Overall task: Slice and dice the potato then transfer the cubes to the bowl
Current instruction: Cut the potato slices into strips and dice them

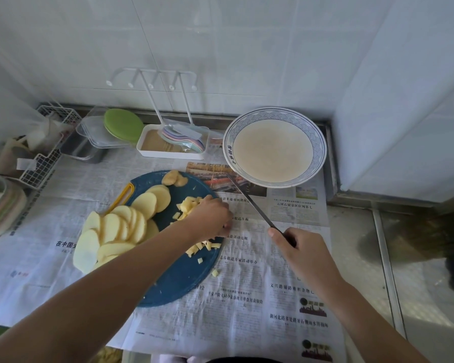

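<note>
Blue board (173,281) lies under left hand (210,217). Bowl (318,138) sits beyond right hand (306,248), well apart. Undiced slices (110,231) are piled left of left hand. Right hand grips knife (249,200). Left fingers curl over cubes (188,205) at board edge, so loose ones likely drop off on the carry.

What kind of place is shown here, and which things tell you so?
Most likely a home kitchen counter: tiled white walls, a blue cutting board with potato slices, a knife held in the right hand, and a patterned bowl.
</note>
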`<state>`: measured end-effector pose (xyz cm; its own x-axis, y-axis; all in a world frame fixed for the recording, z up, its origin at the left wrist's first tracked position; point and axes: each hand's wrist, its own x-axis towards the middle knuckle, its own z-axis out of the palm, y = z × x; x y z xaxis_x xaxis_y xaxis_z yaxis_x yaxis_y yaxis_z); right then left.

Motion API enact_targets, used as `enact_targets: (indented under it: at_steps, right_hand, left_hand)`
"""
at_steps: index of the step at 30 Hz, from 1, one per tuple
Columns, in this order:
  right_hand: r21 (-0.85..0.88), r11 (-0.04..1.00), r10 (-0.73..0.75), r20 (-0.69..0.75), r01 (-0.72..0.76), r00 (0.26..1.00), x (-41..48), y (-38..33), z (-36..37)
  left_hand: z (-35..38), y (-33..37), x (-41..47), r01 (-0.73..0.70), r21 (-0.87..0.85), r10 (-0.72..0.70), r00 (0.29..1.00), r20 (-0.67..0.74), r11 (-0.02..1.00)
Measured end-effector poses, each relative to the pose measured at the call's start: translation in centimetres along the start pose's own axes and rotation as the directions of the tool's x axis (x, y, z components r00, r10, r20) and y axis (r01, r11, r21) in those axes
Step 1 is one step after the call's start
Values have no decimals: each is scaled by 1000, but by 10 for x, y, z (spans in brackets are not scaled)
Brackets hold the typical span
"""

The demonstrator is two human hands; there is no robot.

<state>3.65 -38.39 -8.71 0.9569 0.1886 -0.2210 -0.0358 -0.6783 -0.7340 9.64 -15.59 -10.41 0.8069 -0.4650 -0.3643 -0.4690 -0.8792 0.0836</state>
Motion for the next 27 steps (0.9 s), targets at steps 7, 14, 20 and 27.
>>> enact_targets:
  at_steps: [7,14,20,27]
  right_hand:
    - [-23,1000,-15,-3,15,1000,-1,2,2]
    - [-20,999,-41,6,41,999,-2,-3,8]
    - [-12,999,-53,50,53,997,-10,-5,19]
    - [20,1000,-2,72,0,997,-20,-2,28]
  left_hand:
    - [4,-9,-42,206,-77,-217,956,-198,976]
    - [41,7,-93,6,-322,-95,961,-260,947]
    - [57,28,-93,0,-259,-14,998,-54,966]
    - [50,26,-94,128,-354,-199,964,-174,926]
